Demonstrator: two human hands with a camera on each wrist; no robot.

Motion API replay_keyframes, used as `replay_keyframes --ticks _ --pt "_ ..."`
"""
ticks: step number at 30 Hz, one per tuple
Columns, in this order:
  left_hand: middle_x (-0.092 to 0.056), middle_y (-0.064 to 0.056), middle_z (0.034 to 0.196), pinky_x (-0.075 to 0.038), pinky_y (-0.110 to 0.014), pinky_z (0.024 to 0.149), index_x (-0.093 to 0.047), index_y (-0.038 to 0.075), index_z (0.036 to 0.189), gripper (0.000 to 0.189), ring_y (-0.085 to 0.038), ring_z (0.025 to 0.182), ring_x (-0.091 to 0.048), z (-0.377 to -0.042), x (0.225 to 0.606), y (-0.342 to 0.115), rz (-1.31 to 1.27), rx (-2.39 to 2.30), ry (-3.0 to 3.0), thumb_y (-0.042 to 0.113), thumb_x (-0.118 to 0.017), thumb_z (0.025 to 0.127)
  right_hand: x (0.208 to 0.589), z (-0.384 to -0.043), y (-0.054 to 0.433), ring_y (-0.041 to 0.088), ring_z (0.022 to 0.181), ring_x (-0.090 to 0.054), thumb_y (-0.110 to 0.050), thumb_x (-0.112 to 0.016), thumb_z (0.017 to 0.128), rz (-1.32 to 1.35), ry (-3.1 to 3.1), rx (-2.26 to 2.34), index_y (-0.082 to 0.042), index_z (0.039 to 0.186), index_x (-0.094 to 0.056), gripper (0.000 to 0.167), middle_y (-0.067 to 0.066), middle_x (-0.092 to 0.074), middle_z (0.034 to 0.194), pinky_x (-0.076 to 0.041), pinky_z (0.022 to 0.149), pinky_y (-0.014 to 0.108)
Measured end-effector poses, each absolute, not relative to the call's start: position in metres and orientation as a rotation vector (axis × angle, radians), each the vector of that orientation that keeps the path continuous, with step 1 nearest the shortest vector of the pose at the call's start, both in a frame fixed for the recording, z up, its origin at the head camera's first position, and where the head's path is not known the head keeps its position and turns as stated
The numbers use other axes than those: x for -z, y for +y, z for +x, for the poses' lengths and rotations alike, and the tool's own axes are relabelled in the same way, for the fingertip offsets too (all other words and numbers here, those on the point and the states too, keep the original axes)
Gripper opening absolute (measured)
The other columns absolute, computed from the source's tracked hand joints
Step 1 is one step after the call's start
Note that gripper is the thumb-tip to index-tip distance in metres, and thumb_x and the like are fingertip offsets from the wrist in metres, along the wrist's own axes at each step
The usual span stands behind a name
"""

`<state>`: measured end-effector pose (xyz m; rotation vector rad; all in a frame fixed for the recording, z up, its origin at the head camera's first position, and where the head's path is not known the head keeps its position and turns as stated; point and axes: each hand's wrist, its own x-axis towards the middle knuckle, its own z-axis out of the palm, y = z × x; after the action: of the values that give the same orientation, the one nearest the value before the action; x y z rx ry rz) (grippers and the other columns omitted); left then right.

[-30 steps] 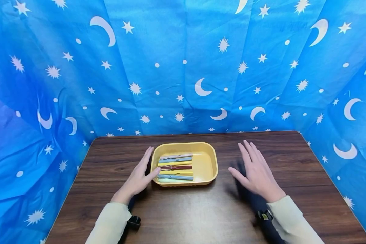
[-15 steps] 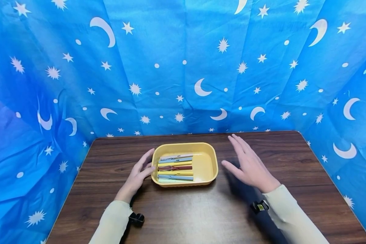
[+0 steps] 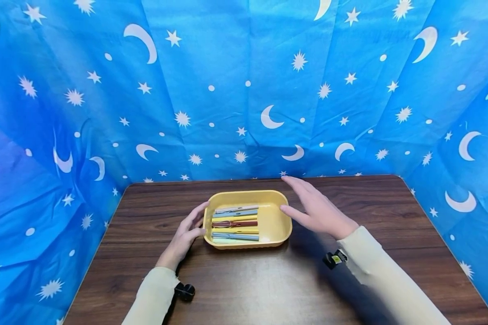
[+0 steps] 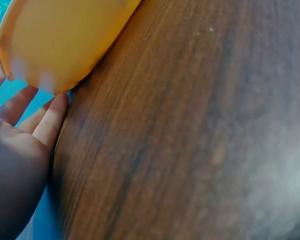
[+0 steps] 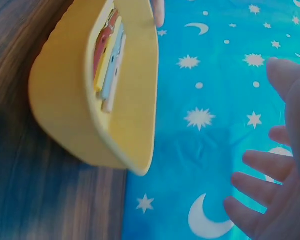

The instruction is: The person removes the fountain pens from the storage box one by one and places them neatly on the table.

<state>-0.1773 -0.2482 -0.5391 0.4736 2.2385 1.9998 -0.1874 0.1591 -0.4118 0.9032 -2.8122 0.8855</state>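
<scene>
A dark brown wood-grain table [image 3: 244,284] carries a yellow tray [image 3: 274,224] near its far edge.

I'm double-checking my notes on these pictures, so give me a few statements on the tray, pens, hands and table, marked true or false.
1. The yellow tray holds several pens. True.
2. The pens lie toward the tray's right end. False: they lie toward its left.
3. The left hand is at the tray's left end. True.
4. The right hand grips a pen. False: it holds nothing.
5. The table is white. False: it is brown.
</scene>
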Motion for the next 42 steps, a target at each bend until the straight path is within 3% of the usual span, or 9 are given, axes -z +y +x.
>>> replay_keyframes --ticks 5,13,20,42 --pt "-0.028 -0.02 0.17 -0.033 -0.014 0.115 -0.033 0.005 0.164 0.084 -0.042 0.157 -0.025 -0.177 0.542 -0.248 0.528 -2.017 2.244 -0.011 -0.052 0.084 0.402 -0.193 0.145 0.032 0.153 -0.039 -0.048 -0.063 0.102 0.96 -2.88 -0.913 -0.015 0.165 -0.033 0.077 0.008 -0.04 0.167 -0.038 0.12 0.057" --pt "-0.026 -0.013 0.173 -0.03 -0.012 0.115 -0.033 0.013 0.165 0.085 -0.036 0.159 -0.021 -0.175 0.542 -0.249 0.487 -1.978 2.262 -0.008 -0.052 0.086 0.386 -0.209 0.128 0.024 0.151 -0.043 -0.043 -0.057 0.107 1.183 -2.844 -1.069 -0.011 0.162 -0.041 0.066 0.005 -0.047 0.162 -0.038 0.122 0.048" --pt "-0.025 -0.013 0.173 -0.03 -0.012 0.116 -0.032 0.013 0.166 0.085 -0.036 0.16 -0.02 -0.178 0.542 -0.249 0.507 -1.976 2.255 -0.009 -0.051 0.087 0.377 -0.226 0.112 0.025 0.146 -0.05 -0.045 -0.053 0.108 1.255 -2.87 -1.277 -0.012 0.159 -0.045 0.061 0.006 -0.054 0.157 -0.045 0.116 0.05" --pt "-0.029 -0.013 0.172 -0.031 -0.012 0.114 -0.034 0.016 0.165 0.086 -0.035 0.158 -0.026 -0.178 0.545 -0.249 0.452 -1.957 2.287 -0.009 -0.052 0.085 0.414 -0.265 0.083 0.029 0.142 -0.054 -0.028 -0.06 0.107 1.39 -3.175 -1.2 -0.005 0.154 -0.051 0.053 0.013 -0.059 0.152 -0.046 0.116 0.047"
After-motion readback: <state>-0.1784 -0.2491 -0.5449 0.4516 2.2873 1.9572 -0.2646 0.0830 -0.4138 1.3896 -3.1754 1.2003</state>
